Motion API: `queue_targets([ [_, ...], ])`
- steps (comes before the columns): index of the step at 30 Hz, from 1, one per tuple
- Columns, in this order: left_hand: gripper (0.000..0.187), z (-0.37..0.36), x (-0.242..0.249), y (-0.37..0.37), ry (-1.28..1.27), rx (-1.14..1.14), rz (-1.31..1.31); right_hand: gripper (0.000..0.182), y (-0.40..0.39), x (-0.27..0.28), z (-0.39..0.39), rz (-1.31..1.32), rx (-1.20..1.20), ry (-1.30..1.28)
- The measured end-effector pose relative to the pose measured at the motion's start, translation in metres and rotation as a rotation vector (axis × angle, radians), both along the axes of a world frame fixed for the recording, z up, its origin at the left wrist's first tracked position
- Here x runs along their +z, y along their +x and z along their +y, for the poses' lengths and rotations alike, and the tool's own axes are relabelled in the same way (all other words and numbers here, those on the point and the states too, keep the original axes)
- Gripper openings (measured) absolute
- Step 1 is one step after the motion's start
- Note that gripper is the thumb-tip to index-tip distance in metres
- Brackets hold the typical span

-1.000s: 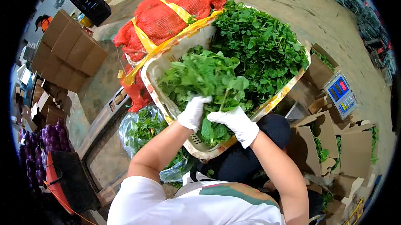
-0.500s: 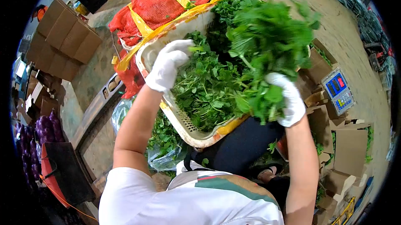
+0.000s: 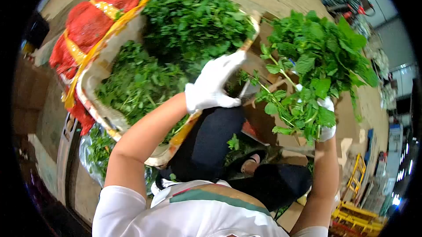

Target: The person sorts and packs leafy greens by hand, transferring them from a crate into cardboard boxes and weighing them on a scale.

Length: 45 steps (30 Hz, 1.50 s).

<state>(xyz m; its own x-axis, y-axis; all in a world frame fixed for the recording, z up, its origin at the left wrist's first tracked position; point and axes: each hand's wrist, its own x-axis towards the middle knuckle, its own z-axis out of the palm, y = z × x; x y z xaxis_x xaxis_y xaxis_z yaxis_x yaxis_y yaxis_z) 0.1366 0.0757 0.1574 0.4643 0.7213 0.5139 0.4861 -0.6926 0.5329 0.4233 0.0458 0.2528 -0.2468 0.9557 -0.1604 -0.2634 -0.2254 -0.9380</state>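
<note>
A large bunch of leafy green herbs (image 3: 312, 56) is in my right hand (image 3: 327, 120), whose white-gloved fingers are wrapped round the stems and partly hidden by leaves. My left hand (image 3: 215, 82), also white-gloved, is at the right side of the white crate (image 3: 99, 67), fingers and thumb apart with nothing between them. Loose green herbs (image 3: 140, 78) fill the near part of the crate, and a denser heap of greens (image 3: 198, 21) lies at its far side. A few loose stems hang down on the left of the held bunch.
A red mesh sack (image 3: 90, 28) with yellow tape lies along the crate's left edge. Beneath the held bunch are cardboard boxes (image 3: 292, 142). A plastic bag of greens (image 3: 99, 149) is at the lower left. Yellow metal frames (image 3: 358, 215) stand at the lower right.
The view has turned to the right. My right hand has carried the bunch away from above the crate to its right. My left hand has moved from the crate's left side to its right side.
</note>
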Motion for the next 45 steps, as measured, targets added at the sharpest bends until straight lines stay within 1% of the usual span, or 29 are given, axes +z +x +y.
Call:
queue_targets([
  [3,0.094,0.024,0.024,0.081,0.071,-0.133,0.417,0.029,0.017,0.004,-0.010,0.097,-0.098,-0.220],
  [5,0.092,0.043,0.005,0.128,0.163,-0.301,0.429,0.008,0.052,-0.003,-0.008,0.024,-0.183,-0.225],
  [6,0.089,0.053,0.002,0.148,0.124,-0.470,0.326,0.025,0.070,-0.006,-0.007,-0.012,-0.163,-0.185],
  [7,0.081,0.056,-0.004,0.169,0.108,-0.514,0.310,0.044,0.086,-0.009,-0.006,-0.046,-0.145,-0.148],
  [9,0.059,0.065,-0.026,0.206,0.118,-0.608,0.209,0.047,0.111,-0.005,-0.005,-0.098,-0.222,-0.112],
  [11,0.016,0.082,-0.040,0.243,0.036,-0.678,-0.014,0.051,0.119,0.010,-0.010,-0.101,-0.308,-0.153],
  [14,0.031,0.083,-0.053,0.266,0.146,-0.573,0.261,0.046,0.113,0.033,-0.017,-0.082,-0.206,-0.144],
  [15,0.039,0.079,-0.047,0.260,0.206,-0.501,0.390,0.046,0.142,0.008,-0.014,-0.086,-0.207,-0.145],
  [17,0.056,0.075,-0.028,0.262,0.335,-0.368,0.672,0.031,0.236,-0.073,-0.004,-1.260,0.034,0.508],
  [18,0.070,0.066,0.018,0.250,-0.001,-0.491,1.025,0.037,0.212,-0.065,-0.008,-0.802,0.041,0.216],
  [19,0.077,0.076,0.007,0.238,-0.001,-0.466,1.056,0.044,0.195,-0.061,-0.011,-0.364,-0.048,-0.077],
  [20,0.084,0.084,-0.003,0.225,-0.010,-0.437,1.079,0.052,0.168,-0.066,-0.013,-0.600,-0.156,-0.103],
  [21,0.086,0.081,0.007,0.223,-0.117,-0.451,1.188,0.050,0.159,-0.074,-0.007,-0.607,-0.035,-0.134],
  [22,0.083,0.104,-0.026,0.209,-0.039,-0.347,1.288,0.049,0.150,-0.081,0.000,-0.614,0.087,-0.160],
  [23,0.075,0.104,-0.018,0.199,-0.155,-0.310,1.224,0.042,0.165,-0.118,0.004,-0.576,0.204,-0.016],
  [25,0.067,0.104,-0.004,0.184,-0.340,-0.297,1.113,0.045,0.170,-0.158,0.015,-0.213,0.144,-0.319],
  [26,0.067,0.106,-0.007,0.187,-0.341,-0.300,1.122,0.045,0.174,-0.177,0.021,-0.204,0.141,-0.321],
  [28,0.076,0.108,-0.011,0.190,-0.382,-0.302,1.146,0.035,0.176,-0.203,0.028,0.304,0.048,-0.634],
  [30,0.080,0.107,-0.010,0.193,-0.393,-0.300,1.091,0.037,0.158,-0.192,0.031,-0.583,0.164,-0.428],
  [31,0.084,0.108,-0.013,0.194,-0.406,-0.297,1.056,0.040,0.150,-0.196,0.036,-0.347,-0.007,-0.699],
  [32,0.087,0.106,-0.010,0.196,-0.390,-0.281,1.094,0.045,0.154,-0.197,0.040,-1.007,0.482,-0.340],
  [33,0.084,0.103,0.001,0.197,-0.495,-0.258,1.085,0.055,0.144,-0.221,0.046,-1.438,0.577,-0.117],
  [35,0.082,0.103,0.003,0.198,-0.503,-0.244,1.104,0.059,0.132,-0.221,0.050,-1.571,0.576,-0.312],
  [37,0.075,0.109,0.008,0.194,-0.557,-0.266,1.067,0.055,0.152,-0.282,0.059,-1.365,0.328,-0.572],
  [40,0.066,0.119,-0.003,0.170,-0.414,-0.304,0.677,0.060,0.145,-0.275,0.064,-1.211,0.071,-0.970],
  [42,0.053,0.119,-0.005,0.127,-0.350,-0.250,0.295,0.060,0.189,-0.272,0.033,-1.142,-0.008,-0.647],
  [43,0.048,0.115,0.000,0.106,-0.385,-0.221,0.125,0.060,0.161,-0.256,0.048,-1.333,0.263,-0.723],
  [44,0.039,0.107,0.012,0.075,-0.493,-0.116,0.107,0.052,0.168,-0.266,0.037,-1.123,-0.124,-0.592],
  [45,0.035,0.112,0.007,0.024,-0.550,0.036,0.056,0.070,0.161,-0.181,0.019,-0.948,0.270,-0.332],
])
